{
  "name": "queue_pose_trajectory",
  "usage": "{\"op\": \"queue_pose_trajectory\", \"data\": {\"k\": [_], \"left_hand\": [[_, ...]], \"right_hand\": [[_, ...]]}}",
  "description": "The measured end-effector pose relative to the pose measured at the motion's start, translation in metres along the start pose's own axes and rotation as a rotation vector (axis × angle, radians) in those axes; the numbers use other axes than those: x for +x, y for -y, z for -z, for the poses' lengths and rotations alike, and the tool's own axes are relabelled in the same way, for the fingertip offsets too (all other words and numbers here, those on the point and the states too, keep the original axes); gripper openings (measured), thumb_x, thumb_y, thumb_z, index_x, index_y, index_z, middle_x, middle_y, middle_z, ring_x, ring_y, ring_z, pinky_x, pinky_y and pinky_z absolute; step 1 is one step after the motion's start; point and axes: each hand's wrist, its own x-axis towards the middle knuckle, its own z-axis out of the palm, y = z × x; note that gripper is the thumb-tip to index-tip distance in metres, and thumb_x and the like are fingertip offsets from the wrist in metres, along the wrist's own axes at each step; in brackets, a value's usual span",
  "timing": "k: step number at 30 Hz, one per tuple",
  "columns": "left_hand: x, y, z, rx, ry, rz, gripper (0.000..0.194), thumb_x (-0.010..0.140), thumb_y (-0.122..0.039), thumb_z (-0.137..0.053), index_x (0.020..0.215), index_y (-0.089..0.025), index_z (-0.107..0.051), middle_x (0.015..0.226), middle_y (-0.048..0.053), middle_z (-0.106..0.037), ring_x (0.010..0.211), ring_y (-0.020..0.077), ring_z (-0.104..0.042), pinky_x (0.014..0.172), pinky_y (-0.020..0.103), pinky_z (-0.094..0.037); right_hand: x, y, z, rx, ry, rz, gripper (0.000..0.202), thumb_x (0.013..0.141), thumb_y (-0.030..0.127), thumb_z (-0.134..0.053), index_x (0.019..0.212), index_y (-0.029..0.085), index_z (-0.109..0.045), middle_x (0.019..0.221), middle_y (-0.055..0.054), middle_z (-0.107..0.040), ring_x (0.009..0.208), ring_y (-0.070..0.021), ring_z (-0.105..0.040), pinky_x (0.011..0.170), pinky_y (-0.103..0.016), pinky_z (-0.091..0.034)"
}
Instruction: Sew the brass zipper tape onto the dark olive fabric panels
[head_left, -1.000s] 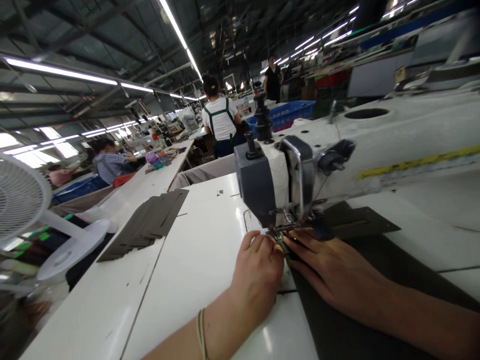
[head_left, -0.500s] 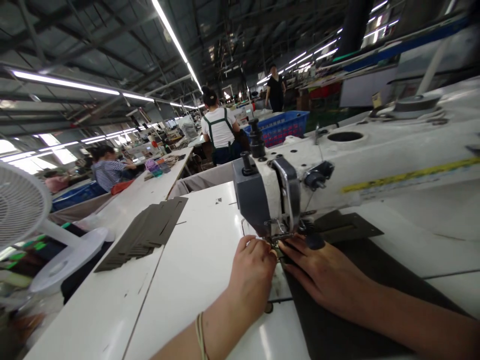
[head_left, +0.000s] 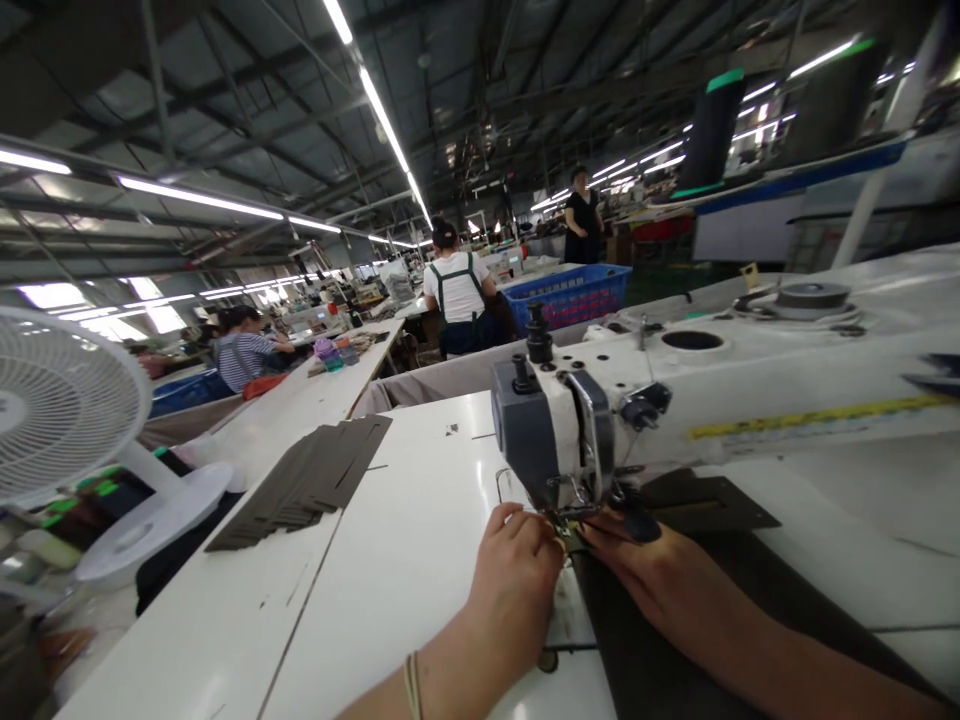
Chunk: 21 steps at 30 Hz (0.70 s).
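Note:
A white and grey sewing machine (head_left: 536, 430) stands over the white table, its needle area just beyond my fingertips. My left hand (head_left: 517, 575) is closed in a pinch beside the presser foot; what it grips is too small to make out. My right hand (head_left: 667, 575) lies palm down, fingers stretched forward on a dark grey panel (head_left: 645, 665), with its fingertips under the machine head. Another dark piece (head_left: 705, 502) with a slot lies behind the right hand, by the machine's base.
A fanned stack of dark grey pieces (head_left: 300, 490) lies on the table at the left. Beyond it is a white fan (head_left: 67, 410). A blue basket (head_left: 570, 292) and several people are farther back. The machine arm (head_left: 795, 370) spans the right side.
The view has shifted, so the machine, table and both hands appear lower and slightly farther right. Both hands keep nearly the same places by the needle area.

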Motion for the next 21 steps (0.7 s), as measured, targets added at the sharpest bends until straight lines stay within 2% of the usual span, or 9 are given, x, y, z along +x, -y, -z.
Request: {"op": "queue_pose_trajectory", "data": {"k": [3, 8, 15, 18, 21], "left_hand": [[-0.002, 0.002, -0.005, -0.009, -0.028, -0.008, 0.010, 0.085, -0.015, -0.055, 0.075, -0.015, -0.057, 0.080, 0.003, -0.061, 0.080, 0.0152, -0.057, 0.085, 0.034, -0.042], [-0.001, 0.000, -0.003, 0.009, -0.014, 0.003, 0.013, 0.086, -0.015, -0.054, 0.073, -0.016, -0.056, 0.077, 0.002, -0.060, 0.078, 0.0155, -0.056, 0.083, 0.033, -0.042], [0.002, 0.000, 0.001, -0.007, 0.004, 0.039, 0.013, 0.085, -0.013, -0.054, 0.072, -0.015, -0.056, 0.079, 0.003, -0.061, 0.078, 0.0154, -0.056, 0.082, 0.034, -0.043], [0.003, 0.003, 0.002, -0.029, 0.027, 0.049, 0.009, 0.085, -0.015, -0.057, 0.076, -0.016, -0.059, 0.083, 0.003, -0.063, 0.081, 0.0157, -0.058, 0.084, 0.035, -0.042], [0.000, 0.004, 0.013, -0.059, 0.038, 0.062, 0.005, 0.083, -0.018, -0.062, 0.078, -0.019, -0.062, 0.089, 0.001, -0.065, 0.085, 0.0149, -0.059, 0.089, 0.036, -0.040]], "right_hand": [[0.000, -0.003, -0.002, -0.023, 0.001, 0.024, 0.034, 0.089, 0.006, -0.025, 0.092, 0.017, -0.057, 0.091, -0.010, -0.058, 0.090, -0.0246, -0.058, 0.075, -0.035, -0.054], [0.000, -0.005, -0.001, -0.033, 0.047, 0.049, 0.035, 0.087, 0.006, -0.026, 0.096, 0.017, -0.058, 0.097, -0.010, -0.058, 0.089, -0.0267, -0.059, 0.074, -0.041, -0.055], [0.001, -0.002, -0.005, -0.041, 0.057, 0.011, 0.032, 0.089, 0.006, -0.029, 0.095, 0.016, -0.059, 0.090, -0.010, -0.057, 0.088, -0.0252, -0.057, 0.081, -0.039, -0.051], [0.002, -0.006, 0.003, -0.051, 0.022, 0.017, 0.032, 0.094, 0.011, -0.027, 0.097, 0.015, -0.059, 0.096, -0.012, -0.056, 0.089, -0.0274, -0.056, 0.077, -0.042, -0.051], [-0.009, -0.020, 0.021, -0.120, 0.000, 0.088, 0.033, 0.101, 0.020, -0.028, 0.098, 0.015, -0.060, 0.103, -0.014, -0.054, 0.094, -0.0309, -0.053, 0.082, -0.049, -0.047]]}}
